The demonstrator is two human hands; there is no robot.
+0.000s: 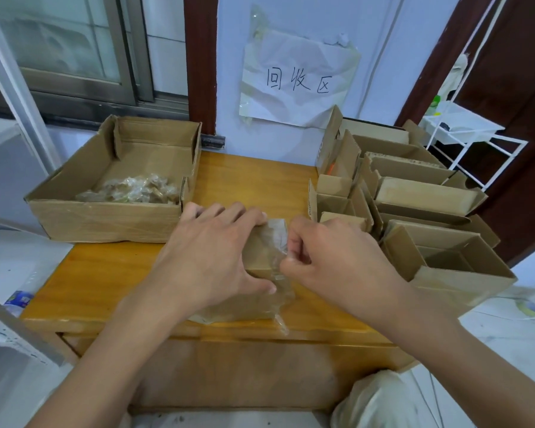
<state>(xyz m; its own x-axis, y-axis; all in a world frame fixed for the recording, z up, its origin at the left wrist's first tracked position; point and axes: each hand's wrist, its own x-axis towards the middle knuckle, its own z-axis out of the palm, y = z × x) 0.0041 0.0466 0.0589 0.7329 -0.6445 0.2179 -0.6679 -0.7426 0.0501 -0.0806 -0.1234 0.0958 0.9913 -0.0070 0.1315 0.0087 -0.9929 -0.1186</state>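
Cardboard box (260, 251) runs near-to-far — right hand (331, 257) pinches tape (277, 234).

small brown cardboard box (260, 254) flat on the wooden table (105, 288), crinkled clear tape (277, 231) loose across its right end
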